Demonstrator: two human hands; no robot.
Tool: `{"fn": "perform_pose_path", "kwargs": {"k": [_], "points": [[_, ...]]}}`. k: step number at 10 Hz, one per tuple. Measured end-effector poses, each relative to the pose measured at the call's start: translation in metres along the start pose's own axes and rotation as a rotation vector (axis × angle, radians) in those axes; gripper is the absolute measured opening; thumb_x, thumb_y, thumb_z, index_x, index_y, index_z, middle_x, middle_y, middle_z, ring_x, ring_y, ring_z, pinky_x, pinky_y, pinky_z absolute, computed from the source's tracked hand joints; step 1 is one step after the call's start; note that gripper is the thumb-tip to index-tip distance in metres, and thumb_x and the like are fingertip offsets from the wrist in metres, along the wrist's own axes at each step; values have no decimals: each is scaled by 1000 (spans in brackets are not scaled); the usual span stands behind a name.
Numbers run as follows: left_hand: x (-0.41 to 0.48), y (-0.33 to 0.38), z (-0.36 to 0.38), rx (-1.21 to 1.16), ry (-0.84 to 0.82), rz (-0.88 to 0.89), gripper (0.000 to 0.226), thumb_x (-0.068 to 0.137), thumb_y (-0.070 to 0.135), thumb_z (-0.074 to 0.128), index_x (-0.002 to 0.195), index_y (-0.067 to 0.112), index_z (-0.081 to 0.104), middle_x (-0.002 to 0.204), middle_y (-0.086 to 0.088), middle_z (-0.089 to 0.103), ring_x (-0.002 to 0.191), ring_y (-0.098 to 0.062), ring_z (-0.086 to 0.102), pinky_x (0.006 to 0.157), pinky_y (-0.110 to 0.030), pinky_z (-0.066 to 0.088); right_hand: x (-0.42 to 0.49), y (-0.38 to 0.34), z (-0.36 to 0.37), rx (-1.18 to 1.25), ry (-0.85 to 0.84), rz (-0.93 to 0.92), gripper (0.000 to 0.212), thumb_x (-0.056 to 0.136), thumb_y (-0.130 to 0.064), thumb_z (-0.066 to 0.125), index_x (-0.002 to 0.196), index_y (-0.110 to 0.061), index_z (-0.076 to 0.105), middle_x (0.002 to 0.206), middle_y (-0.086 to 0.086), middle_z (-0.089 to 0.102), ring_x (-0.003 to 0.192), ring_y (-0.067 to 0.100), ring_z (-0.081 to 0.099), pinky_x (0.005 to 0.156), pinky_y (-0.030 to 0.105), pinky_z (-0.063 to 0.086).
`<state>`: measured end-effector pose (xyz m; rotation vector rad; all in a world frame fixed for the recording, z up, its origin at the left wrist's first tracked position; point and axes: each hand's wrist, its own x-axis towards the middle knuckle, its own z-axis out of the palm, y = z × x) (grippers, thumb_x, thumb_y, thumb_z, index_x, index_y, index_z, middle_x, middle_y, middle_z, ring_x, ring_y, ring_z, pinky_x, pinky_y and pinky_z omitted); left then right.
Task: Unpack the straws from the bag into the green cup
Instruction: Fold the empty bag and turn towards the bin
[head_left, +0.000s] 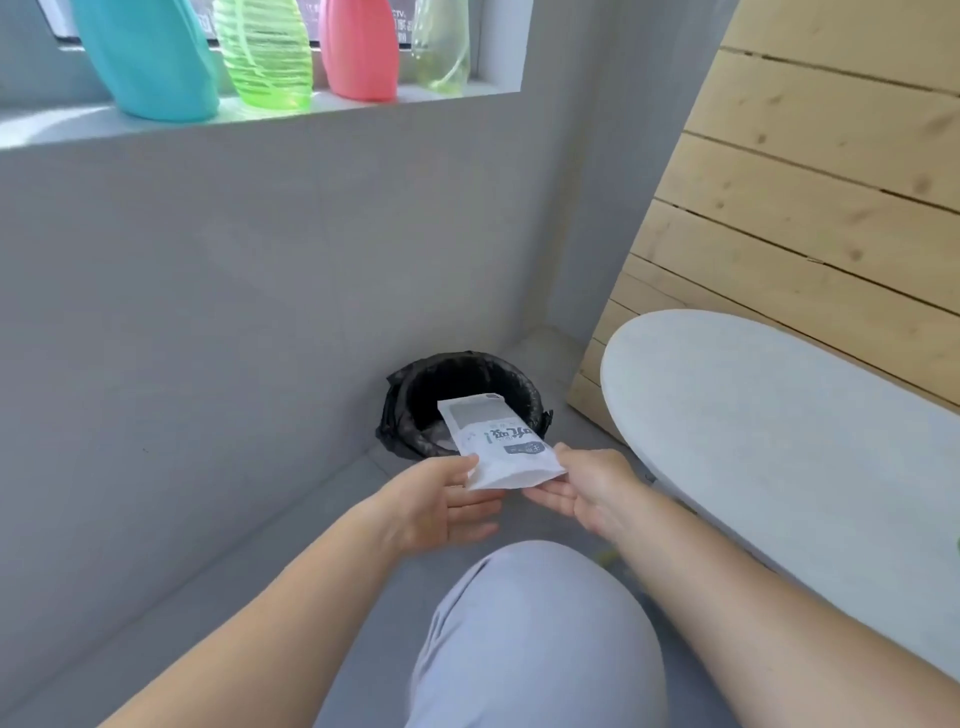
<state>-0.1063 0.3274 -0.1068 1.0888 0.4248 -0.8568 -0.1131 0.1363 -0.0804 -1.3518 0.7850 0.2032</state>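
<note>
**Over the bin: straw bag held out flat, unpacking apparently finished**

Down by the floor, in the corner where the grey wall meets the wooden panelling, both hands hold the white straw bag (496, 447) out above a bin lined in black plastic (530, 389). The left hand (441, 509) pinches the bag's near left corner, thumb on top and fingers underneath. The right hand (587, 493) pinches the near right corner in much the same way. The two hands are close together, one at each corner. The bag's far end reaches over the bin's open mouth without touching the rim, as far as I can tell.

No straws show, either in the hands or poking out of the bag, and the bag looks flat and slack. The green cup is out of view. Only the near edge of the white round tabletop (779, 415) on the right is visible, with nothing identifiable on it. I judge that the straws are already out and this step is throwing away the empty packaging.

The next move calls for little: reach a touch farther so the bag's weight is over the opening, then release both pinches together so it falls inside rather than catching on the liner's edge. Being so light, the bag may flutter sideways.
</note>
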Motion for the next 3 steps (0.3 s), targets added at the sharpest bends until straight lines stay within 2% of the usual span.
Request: {"fn": "perform_pose_path", "kwargs": {"k": [1,2,3], "points": [[13,-2,2,20,52,9,22,104,18,61,116,2,70,84,-13,82,79,-24,76,60,-34,65,5,-3,-3,-19,-28,23,30,105,-23,52,97,3,65,69,15,77,59,31,76,47,35,59],[24,-4,6,-40,76,70,24,104,13,61,121,-2,67,77,-13,80,61,-19,76,54,-28,63,13,-7,-5,-1,-94,52,43,102,-44,52,105,-3,65,82,18,79,68,31,77,50,32,58],[29,-3,12,-142,104,111,32,107,18,60,131,-2,61,91,-16,81,78,-23,77,57,-31,64,19,-13,-2,149,-155,89,48,98,-50,55,117,-6,58,105,22,76,86,33,75,63,38,61]]}}
